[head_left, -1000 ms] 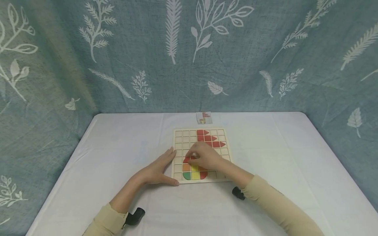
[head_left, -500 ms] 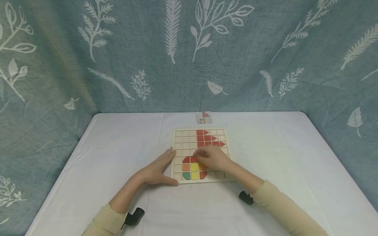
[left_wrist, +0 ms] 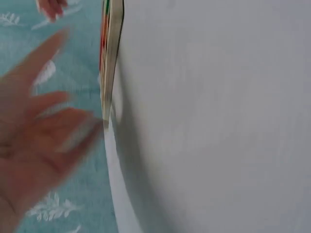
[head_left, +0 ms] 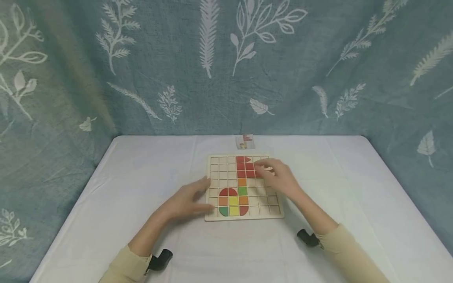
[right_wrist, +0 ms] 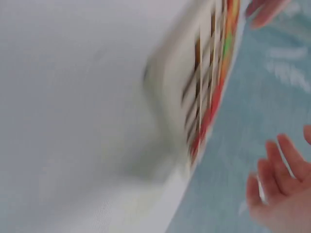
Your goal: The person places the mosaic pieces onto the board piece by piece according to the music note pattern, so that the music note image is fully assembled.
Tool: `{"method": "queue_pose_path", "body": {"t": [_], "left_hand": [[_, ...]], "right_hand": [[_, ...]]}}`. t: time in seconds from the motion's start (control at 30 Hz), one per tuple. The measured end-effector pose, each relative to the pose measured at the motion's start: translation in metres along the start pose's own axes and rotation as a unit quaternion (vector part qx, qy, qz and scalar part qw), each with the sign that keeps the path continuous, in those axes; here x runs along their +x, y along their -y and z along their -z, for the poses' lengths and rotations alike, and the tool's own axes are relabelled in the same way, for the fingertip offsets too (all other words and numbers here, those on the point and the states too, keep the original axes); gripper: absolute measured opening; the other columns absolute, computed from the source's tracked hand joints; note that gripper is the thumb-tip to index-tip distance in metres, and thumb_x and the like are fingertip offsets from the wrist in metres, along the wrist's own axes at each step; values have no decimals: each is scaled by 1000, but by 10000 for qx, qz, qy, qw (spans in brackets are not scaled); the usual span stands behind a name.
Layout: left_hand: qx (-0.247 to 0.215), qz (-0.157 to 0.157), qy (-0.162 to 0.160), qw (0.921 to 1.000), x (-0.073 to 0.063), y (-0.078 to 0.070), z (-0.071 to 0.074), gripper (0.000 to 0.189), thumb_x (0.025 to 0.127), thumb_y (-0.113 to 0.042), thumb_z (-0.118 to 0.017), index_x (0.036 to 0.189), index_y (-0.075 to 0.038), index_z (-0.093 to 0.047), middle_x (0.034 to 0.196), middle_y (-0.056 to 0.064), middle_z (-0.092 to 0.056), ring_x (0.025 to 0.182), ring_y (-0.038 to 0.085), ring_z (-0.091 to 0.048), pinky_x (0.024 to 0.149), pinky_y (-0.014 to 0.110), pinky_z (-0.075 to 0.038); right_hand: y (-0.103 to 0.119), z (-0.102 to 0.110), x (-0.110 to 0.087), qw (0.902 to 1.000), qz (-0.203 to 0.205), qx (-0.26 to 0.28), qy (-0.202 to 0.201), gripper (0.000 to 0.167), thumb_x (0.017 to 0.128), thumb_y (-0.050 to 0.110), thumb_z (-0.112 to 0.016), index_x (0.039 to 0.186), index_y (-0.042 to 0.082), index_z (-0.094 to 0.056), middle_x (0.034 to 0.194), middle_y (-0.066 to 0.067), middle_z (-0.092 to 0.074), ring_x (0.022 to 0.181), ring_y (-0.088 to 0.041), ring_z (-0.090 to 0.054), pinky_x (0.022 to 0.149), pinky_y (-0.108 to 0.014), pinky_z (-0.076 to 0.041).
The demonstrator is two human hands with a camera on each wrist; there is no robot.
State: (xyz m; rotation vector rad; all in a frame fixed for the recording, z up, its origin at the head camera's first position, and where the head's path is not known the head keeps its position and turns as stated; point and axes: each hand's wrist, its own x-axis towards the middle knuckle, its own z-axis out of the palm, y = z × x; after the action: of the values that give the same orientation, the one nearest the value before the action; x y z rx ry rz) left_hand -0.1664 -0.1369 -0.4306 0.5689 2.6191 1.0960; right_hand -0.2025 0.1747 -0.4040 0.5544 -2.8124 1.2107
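Note:
A square wooden grid board (head_left: 264, 200) lies on the table with coloured tiles set in its cells. Red tiles (head_left: 240, 166) fill rows near its top, partly covered by my right hand (head_left: 277, 177). Below them run an orange square (head_left: 242, 182) and a green square (head_left: 242, 191). Lower left, a rounded group holds red, orange, green and yellow tiles (head_left: 233, 201). My right hand hovers over the board's right side, fingers loosely bent and holding nothing in the right wrist view. At the board's left edge is my left hand (head_left: 185, 202), fingers spread, blurred in the left wrist view.
A small picture card (head_left: 245, 142) with a coloured pattern lies behind the board, near the table's back edge. A leaf-patterned curtain (head_left: 219, 102) hangs behind the white-covered table (head_left: 148, 165). Black devices (head_left: 161, 259) sit at both wrists.
My right hand has moved up and right off the lower tiles, uncovering the orange and green squares. My left thumb has shifted up from the board's lower left corner.

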Motion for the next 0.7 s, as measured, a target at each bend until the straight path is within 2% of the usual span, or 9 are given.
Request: {"method": "queue_pose_path", "body": {"t": [0.07,0.1,0.2,0.27,0.33,0.4,0.47,0.53,0.7], "left_hand": [[-76,-290,-886,9956,3,-3,9,71,88,-33,-73,146,-5,-44,154,13,-35,141,32,-33,113,50,-30],[-8,-483,-1395,9890,5,-4,13,63,91,-31,-70,143,-4,-48,151,13,-41,138,32,-37,111,50,-33],[745,-759,-2801,9541,12,-7,27,51,93,-30,-67,135,-3,-57,142,15,-51,133,33,-43,111,51,-32],[1454,-524,-3297,9314,14,-8,35,61,91,-40,-67,139,-5,-53,147,17,-43,139,35,-34,115,56,-20],[1990,-57,-3286,9232,15,-9,42,79,88,-53,-64,149,-11,-40,159,19,-19,146,40,-11,114,63,-2],[2350,473,-2938,9253,15,-10,46,95,83,-68,-59,157,-20,-23,162,16,11,145,40,16,108,68,14],[2516,895,-2557,9292,15,-10,48,103,79,-78,-53,158,-28,-10,156,10,32,138,38,34,101,71,22],[2619,1105,-2339,9298,16,-10,49,106,76,-83,-50,157,-32,-5,152,8,39,135,36,39,99,71,24],[2637,1227,-2297,9288,17,-8,46,109,75,-84,-50,158,-30,-4,152,10,38,134,37,39,98,72,24]], "right_hand": [[-12,19,-5,9973,121,-332,-644,36,100,29,-56,125,4,-64,126,-14,-62,119,-33,-52,100,-53,-41],[-18,27,-8,9936,140,-617,-940,39,100,31,-56,127,3,-62,129,-16,-60,124,-35,-47,105,-55,-35],[-35,49,-16,9769,-117,-1537,-1479,58,97,43,-57,139,3,-50,143,-21,-45,138,-40,-28,109,-67,-12],[-44,60,-22,9677,-480,-2004,-1454,75,95,54,-54,150,7,-35,155,-22,-26,146,-41,-8,107,-72,3],[-50,67,-25,9614,-841,-2291,-1273,90,91,65,-50,157,13,-17,161,-21,-1,146,-40,15,101,-75,15],[-54,71,-28,9568,-1109,-2466,-1066,99,88,72,-48,158,18,-3,161,-17,17,141,-36,30,97,-76,20],[-56,72,-31,9530,-1272,-2604,-883,105,84,76,-48,158,22,4,158,-13,26,138,-34,36,94,-77,22],[-59,70,-33,9501,-1363,-2714,-720,108,82,79,-48,157,25,7,157,-13,29,136,-34,38,93,-78,22],[-63,63,-36,9488,-1367,-2783,-601,107,82,80,-46,157,25,8,158,-16,26,136,-34,38,92,-79,21]]}}
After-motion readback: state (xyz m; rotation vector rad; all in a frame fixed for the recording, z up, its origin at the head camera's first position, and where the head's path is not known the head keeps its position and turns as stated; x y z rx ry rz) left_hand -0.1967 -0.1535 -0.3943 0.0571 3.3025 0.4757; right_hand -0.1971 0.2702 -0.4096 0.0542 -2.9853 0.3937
